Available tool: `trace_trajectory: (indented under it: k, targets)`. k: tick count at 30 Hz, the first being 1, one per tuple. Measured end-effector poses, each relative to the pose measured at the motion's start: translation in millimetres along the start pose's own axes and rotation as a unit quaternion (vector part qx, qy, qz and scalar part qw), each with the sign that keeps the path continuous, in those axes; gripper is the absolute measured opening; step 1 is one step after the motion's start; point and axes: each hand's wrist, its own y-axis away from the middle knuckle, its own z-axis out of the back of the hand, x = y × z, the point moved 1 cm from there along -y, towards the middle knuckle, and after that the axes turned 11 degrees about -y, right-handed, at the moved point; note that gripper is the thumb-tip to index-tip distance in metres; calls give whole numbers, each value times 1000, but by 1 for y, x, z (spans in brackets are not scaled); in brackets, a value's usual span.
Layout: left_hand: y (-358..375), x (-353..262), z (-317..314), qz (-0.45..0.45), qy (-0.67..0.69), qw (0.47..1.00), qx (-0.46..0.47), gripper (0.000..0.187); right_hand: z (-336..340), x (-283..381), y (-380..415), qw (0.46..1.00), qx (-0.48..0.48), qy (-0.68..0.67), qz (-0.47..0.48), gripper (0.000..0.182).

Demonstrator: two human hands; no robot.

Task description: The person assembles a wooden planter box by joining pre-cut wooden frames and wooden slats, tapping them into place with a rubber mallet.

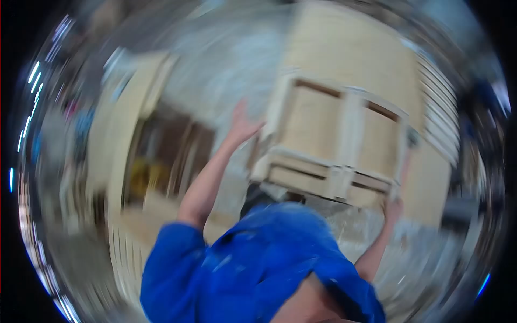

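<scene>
A pale wooden frame (340, 145), built of white-looking rails with two large openings and two narrow slots, lies tilted in front of my body. My left hand (245, 128) is off its left side, fingers spread and holding nothing. At the frame's lower right corner, my right hand (393, 209) appears wrapped round the edge; motion blur hides the exact finger placement. Beneath and behind the frame is a large light wood panel (355, 40).
To the left stands a pale wooden cabinet-like piece (121, 129) with an open side and something yellow (148, 175) inside. A row of stacked slats (439, 102) lies at the right. The dusty grey floor (226, 59) shows between them. Everything is smeared by motion.
</scene>
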Motion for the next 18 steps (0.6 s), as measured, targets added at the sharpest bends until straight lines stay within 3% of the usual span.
trace_trajectory:
  k: [1,3,4,7,8,9,11,13,14,15,17,18]
  targets:
    - [28,13,24,16,-11,998,-58,111,14,19,-1,997,57,-55,-12,62]
    - [98,27,86,97,-55,985,-135,107,8,1,-15,996,15,-33,86,65]
    - [137,40,119,145,-72,976,-147,107,17,7,-17,994,39,-21,104,68]
    - [237,65,198,158,-274,900,-301,97,21,27,-62,987,80,68,118,67]
    - [278,62,221,193,-311,878,-307,101,25,44,-75,985,3,64,162,66]
    - [319,69,234,252,-325,867,-280,107,32,61,-86,975,-72,59,204,64]
    - [401,76,247,377,-307,856,-177,115,36,115,-133,967,56,-10,250,65]
    - [478,80,245,461,-263,847,-32,120,20,177,-157,927,-61,-40,367,58]
    - [507,77,237,480,-251,840,37,121,27,226,-145,940,-12,-51,337,61]
    - [524,71,226,488,-250,836,33,121,34,275,-131,950,37,-60,305,64]
    - [552,55,210,502,-254,827,-25,120,20,337,-120,921,67,-151,352,64]
    - [553,42,201,495,-288,816,-73,108,16,367,-108,911,89,-164,368,64]
